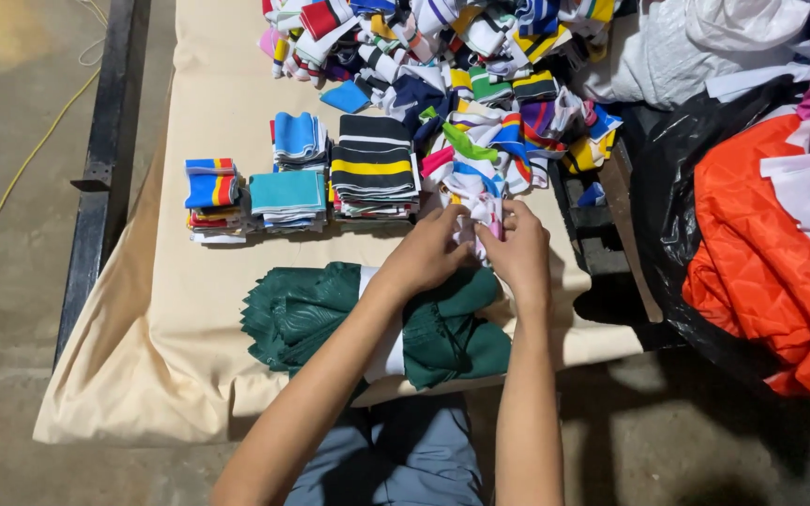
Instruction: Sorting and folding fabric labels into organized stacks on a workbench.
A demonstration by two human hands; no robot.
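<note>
My left hand (pixel 426 251) and my right hand (pixel 520 253) meet over the table's middle, both pinching a small white and pink knit strip (pixel 482 221) at the near edge of a loose heap of striped knit pieces (pixel 466 75). Under my forearms lies a pile of dark green fabric (pixel 307 309) with a white band. Left of my hands stand sorted stacks: a black, white and yellow striped stack (pixel 372 169), a teal stack (pixel 286 197), a blue and white stack (pixel 297 136), and a blue, yellow and red stack (pixel 212 187).
A cream cloth (pixel 208 84) covers the table, whose black metal frame (pixel 105 141) runs along the left. An orange quilted fabric (pixel 771 272) on black plastic sheeting (pixel 667 215) lies right, white cloth (pixel 686 47) behind it. A yellow cable (pixel 21 169) crosses the concrete floor.
</note>
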